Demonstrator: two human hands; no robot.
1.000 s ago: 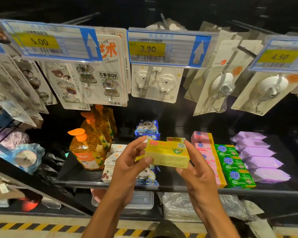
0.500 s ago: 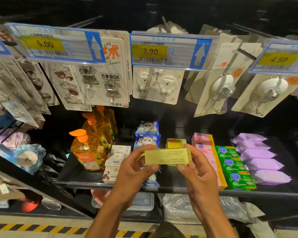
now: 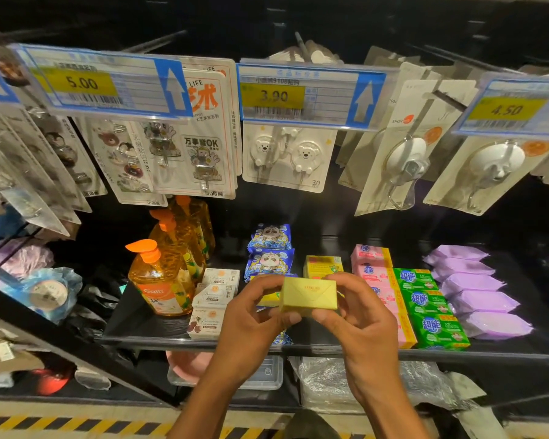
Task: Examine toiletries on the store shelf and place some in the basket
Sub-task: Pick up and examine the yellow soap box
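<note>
Two hands hold a small yellow box [image 3: 309,294] in front of a store shelf [image 3: 457,353]. The left hand [image 3: 251,324] pinches its left end and the right hand [image 3: 358,321] its right end, each grip closed on the box with the thumb below and fingers above. The box hangs in the air just ahead of the shelf's front edge, its folded, envelope-like face turned to the camera.

The hold is by fingertips at the ends only. Turning the box for another look could let it slip and fall to the lower shelf or the floor. A reach back toward the row could also nudge the blue packets [image 3: 269,239] or the second yellow box [image 3: 322,266] standing just behind the hands.

The print on the held box is too blurred to read. The hands cover the front of the yellow row and part of the blue one. No basket is in view, so where the box would go cannot be told. Both forearms are cut off at the bottom edge.
</note>
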